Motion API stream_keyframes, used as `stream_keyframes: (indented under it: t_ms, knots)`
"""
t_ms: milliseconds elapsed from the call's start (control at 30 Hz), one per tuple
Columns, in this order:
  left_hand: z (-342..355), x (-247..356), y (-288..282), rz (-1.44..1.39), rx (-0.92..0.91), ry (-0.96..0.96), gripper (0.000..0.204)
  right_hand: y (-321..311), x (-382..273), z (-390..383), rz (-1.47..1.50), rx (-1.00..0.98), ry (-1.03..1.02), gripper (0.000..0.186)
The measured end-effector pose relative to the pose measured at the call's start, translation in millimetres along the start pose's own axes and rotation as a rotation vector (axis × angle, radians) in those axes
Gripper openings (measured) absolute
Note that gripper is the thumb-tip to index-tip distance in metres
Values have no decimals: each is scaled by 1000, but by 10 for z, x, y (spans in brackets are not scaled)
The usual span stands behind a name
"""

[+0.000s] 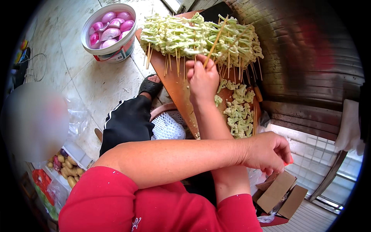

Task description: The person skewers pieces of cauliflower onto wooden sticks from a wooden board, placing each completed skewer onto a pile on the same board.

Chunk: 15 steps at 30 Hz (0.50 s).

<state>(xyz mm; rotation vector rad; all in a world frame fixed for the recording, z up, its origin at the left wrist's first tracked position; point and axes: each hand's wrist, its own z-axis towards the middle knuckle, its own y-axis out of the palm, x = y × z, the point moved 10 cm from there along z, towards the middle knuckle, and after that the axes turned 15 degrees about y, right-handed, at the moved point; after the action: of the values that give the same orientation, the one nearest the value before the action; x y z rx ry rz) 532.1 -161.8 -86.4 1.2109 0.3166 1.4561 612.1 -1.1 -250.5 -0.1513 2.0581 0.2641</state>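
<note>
My forearms cross, the left over the right. My right hand (203, 79) is closed around a thin bamboo skewer (215, 41), at the near edge of a pile of skewered cauliflower (174, 34). The pile lies on a brown board (162, 69), with bare skewer ends sticking out toward me. Loose cauliflower florets (239, 116) lie to the right of my right forearm. Far to the right, my left hand (268, 152) has its fingers curled. A small red thing (288, 161) shows at its fingertips; its kind is not clear.
At the upper left, a white bucket (85, 36) holds peeled purple onions (110, 33). Open cardboard box (276, 193) stands at lower right, below my left hand. Potatoes (69, 168) lie in a crate at lower left. A basket with white foam netting (169, 127) sits beside the board.
</note>
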Motion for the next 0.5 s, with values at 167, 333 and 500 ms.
stream_keyframes:
  t_ms: [167,333,500]
  knots:
    - [16,124,-173,-98,145,63,21,120,236,416,-27,49,90,28]
    - [43,53,-209,-119,212,96,16,-208,420,71,-270,54,22,24]
    - [-21,32,-302,-6,211,48,16,-773,499,-640,-218,13,192,25]
